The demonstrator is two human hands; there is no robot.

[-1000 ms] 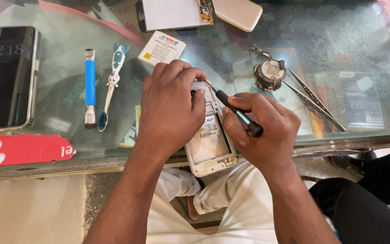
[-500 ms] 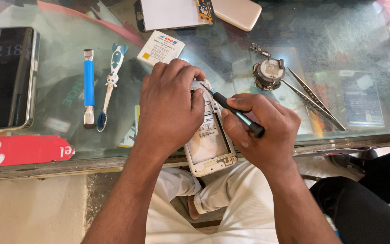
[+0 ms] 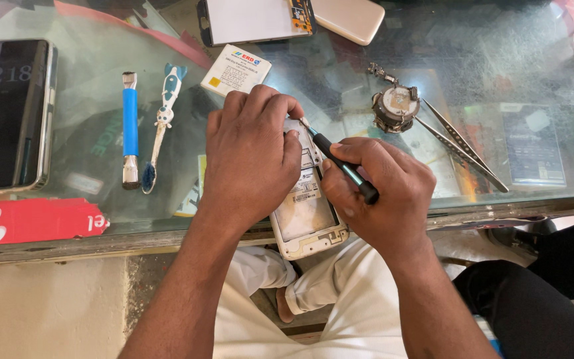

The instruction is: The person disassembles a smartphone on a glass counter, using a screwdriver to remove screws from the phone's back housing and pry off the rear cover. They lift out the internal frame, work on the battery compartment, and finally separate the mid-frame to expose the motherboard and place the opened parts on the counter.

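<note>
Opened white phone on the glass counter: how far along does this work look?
Done: the opened white phone lies with its back cover off, inner frame and labels exposed. In hand: the left hand pins its upper part to the glass counter, while the right hand holds a black-handled screwdriver, tip at the top edge. Left: the phone is not closed; metal tweezers and blue-handled brush lie unused.

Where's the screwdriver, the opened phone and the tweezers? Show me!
screwdriver (image 3: 343,166), head view, on the black handle in the right hand.
opened phone (image 3: 307,216), head view, on the bare inside of its white back.
tweezers (image 3: 463,149), head view, midway along the metal arms on the glass.
</note>
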